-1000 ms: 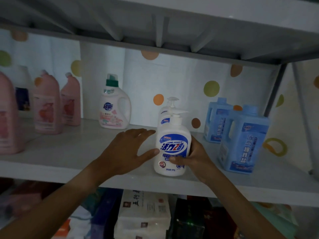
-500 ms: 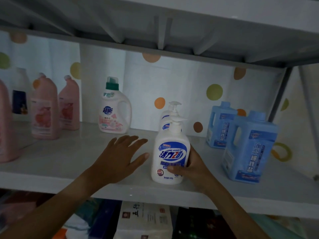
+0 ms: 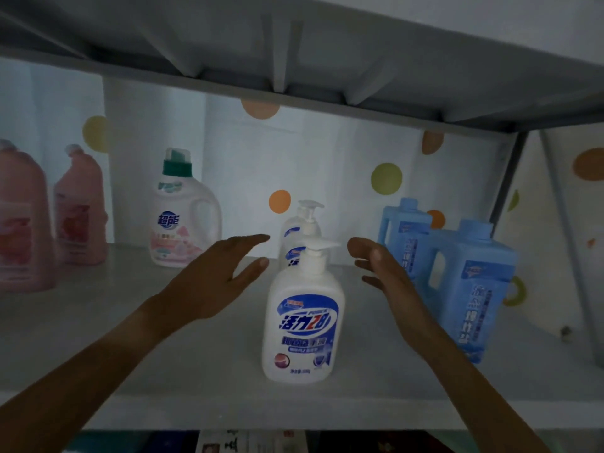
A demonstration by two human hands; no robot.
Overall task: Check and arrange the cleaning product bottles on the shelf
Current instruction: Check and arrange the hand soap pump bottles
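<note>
Front pump bottle (image 3: 302,322) stands upright on shelf (image 3: 98,338); left hand (image 3: 212,282) and right hand (image 3: 389,276) flank it, fingers spread, holding nothing.

Your front pump bottle (image 3: 303,317) – smooth white plastic, glossy printed label. Blue jugs (image 3: 470,289) – translucent plastic, slight sheen. Pink bottles (image 3: 80,207) look like matt plastic. Shelf (image 3: 130,322) under your hands – smooth, matt grey-white, material unclear. Backing wall (image 3: 327,152) – matt, dotted.
</note>
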